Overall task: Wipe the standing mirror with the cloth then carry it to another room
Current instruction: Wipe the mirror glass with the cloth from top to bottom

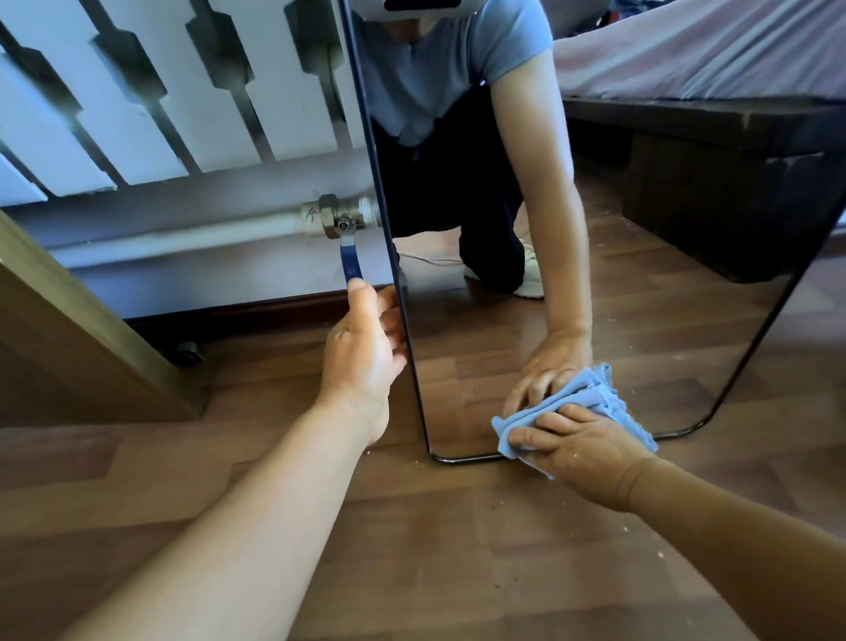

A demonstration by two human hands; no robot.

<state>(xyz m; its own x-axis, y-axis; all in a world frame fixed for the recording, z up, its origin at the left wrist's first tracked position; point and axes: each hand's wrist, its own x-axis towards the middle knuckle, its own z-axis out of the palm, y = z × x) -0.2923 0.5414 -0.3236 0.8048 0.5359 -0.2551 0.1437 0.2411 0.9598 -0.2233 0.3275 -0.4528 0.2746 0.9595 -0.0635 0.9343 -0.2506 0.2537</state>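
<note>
The wood floor [424, 543] carries the mirror [607, 284], whose bottom edge meets the boards just beyond the right hand's fingers [532, 435]. Pale crumbs dot the planks near them. A caster [187, 352] rests left of the left fingers [391, 317].

Place: a home bedroom.
Landmark: standing mirror [606, 269] on the wood-plank floor [424, 543].
Right of mirror: bed [721, 39], dark frame.
Left of mirror: white radiator [149, 89], pipe valve [338, 216].

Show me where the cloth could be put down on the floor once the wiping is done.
Bare wood floor lies between the two forearms, in front of the mirror. Crowded: left hand grips its left edge by the valve, right hand presses the cloth at its bottom edge.
</note>
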